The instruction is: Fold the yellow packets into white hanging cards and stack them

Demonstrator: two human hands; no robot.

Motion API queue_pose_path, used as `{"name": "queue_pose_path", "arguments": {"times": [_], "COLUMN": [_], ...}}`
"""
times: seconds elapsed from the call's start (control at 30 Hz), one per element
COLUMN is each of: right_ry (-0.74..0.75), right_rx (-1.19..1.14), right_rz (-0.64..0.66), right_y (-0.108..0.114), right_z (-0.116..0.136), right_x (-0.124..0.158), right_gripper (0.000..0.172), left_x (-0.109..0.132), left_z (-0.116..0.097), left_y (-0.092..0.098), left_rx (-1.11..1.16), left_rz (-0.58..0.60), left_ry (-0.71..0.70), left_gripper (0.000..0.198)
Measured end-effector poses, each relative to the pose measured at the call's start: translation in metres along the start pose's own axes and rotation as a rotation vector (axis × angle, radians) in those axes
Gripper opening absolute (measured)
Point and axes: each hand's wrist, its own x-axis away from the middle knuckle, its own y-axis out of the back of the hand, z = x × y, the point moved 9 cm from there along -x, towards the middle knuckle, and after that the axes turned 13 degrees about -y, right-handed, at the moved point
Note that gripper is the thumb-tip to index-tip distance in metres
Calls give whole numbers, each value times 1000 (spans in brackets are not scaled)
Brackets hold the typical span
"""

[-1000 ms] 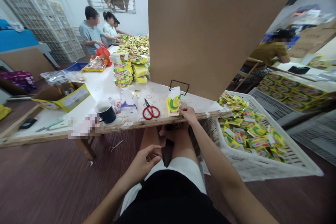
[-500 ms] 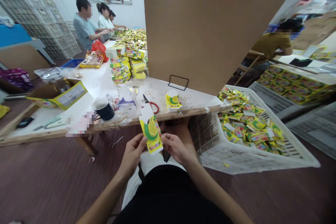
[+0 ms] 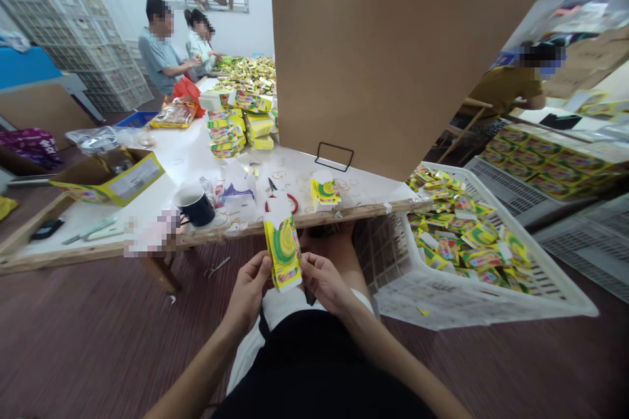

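A small yellow and green printed carton (image 3: 284,245) is held above my lap, below the table's front edge. Its white top flap stands up and partly covers the red-handled scissors (image 3: 291,201) lying on the table. My left hand (image 3: 253,285) pinches the carton's lower left side between thumb and fingers. On the other side, my right hand (image 3: 324,278) is closed on the carton's lower right edge. Another small stack of yellow cartons (image 3: 325,192) lies on the table just beyond.
A white plastic crate (image 3: 491,314) full of yellow cartons stands at my right. On the table (image 3: 255,226) are a dark mug (image 3: 195,205), an open yellow box (image 3: 111,177) and stacked cartons (image 3: 226,131). A large cardboard panel (image 3: 383,59) rises ahead. Co-workers sit at left back and right.
The carton has turned more upright and shifted slightly left, its flap now covering more of the scissors. Both hands keep hold of it. A co-worker at the back has leaned.
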Motion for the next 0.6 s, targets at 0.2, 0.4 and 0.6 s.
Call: {"name": "queue_pose_path", "arguments": {"times": [0.2,0.4,0.6], "right_ry": [43,249,409], "right_rx": [40,306,565], "right_rz": [-48,-136,-546], "right_y": [-1,-9,44], "right_z": [4,20,102], "right_x": [0,8,-12], "right_gripper": [37,30,33], "left_x": [-4,-4,-6], "left_z": [-12,-25,-29], "left_y": [9,15,7], "left_rx": [-192,-342,-362], "left_rz": [-36,-83,-46], "left_ry": [-81,-119,-144], "left_gripper": [32,27,50]}}
